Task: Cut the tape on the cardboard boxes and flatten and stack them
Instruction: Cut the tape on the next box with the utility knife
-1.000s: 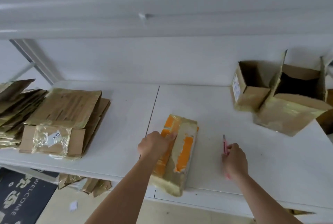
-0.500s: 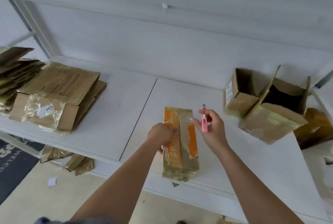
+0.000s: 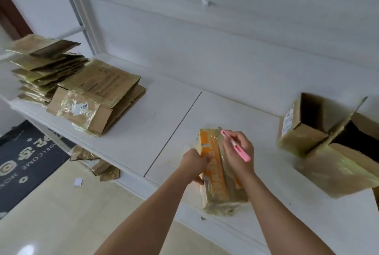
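Head view: nearest, the taped box (image 3: 219, 181) with orange stripes lies at the front edge of the white table (image 3: 155, 131). Left hand (image 3: 193, 162) grips the box's left side, fingers curled around it. Right hand (image 3: 239, 152), over the box top, pinches a pink cutter (image 3: 235, 145) with its tip toward the box's far end. Right of the box stand two open boxes (image 3: 328, 142). Farther left of it lies a stack of flattened boxes (image 3: 82, 95).

A home entryway: welcome doormat (image 3: 24, 158), white shelf (image 3: 143, 131).
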A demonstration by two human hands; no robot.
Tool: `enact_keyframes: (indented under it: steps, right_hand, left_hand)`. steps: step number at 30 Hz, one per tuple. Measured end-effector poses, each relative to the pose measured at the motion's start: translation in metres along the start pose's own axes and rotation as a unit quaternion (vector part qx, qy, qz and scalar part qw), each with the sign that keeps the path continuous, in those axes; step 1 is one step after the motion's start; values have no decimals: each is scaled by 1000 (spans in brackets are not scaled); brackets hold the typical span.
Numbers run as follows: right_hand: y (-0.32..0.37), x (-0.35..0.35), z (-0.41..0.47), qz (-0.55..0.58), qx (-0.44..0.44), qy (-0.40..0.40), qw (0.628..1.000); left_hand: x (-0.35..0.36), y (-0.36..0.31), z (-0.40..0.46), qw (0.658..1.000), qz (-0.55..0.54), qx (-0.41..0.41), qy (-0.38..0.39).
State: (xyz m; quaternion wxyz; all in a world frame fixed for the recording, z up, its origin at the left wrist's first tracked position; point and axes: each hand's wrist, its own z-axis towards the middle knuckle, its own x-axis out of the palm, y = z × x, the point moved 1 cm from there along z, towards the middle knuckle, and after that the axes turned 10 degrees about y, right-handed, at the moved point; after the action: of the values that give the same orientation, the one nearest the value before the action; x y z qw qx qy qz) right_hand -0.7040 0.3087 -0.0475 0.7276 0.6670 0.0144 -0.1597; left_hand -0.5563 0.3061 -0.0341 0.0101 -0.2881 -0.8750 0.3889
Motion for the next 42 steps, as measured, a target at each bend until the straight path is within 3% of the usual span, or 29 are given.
enact_keyframes:
  steps: [14, 23, 34, 42]
  right_hand:
    - [-6, 8, 1, -143, -71, 60, 985]
    - [6, 2, 9, -259, -49, 124, 957]
    - [7, -9, -18, -227, -28, 175, 958]
    - [10, -36, -75, -118, 2, 211, 970]
  left_hand:
    - [8, 1, -6, 999, 37, -17, -28]
    - [8, -1, -8, 998, 35, -19, -38]
    - [8, -2, -11, 999, 18, -16, -49]
    - [12, -4, -11, 997, 21, 4, -69]
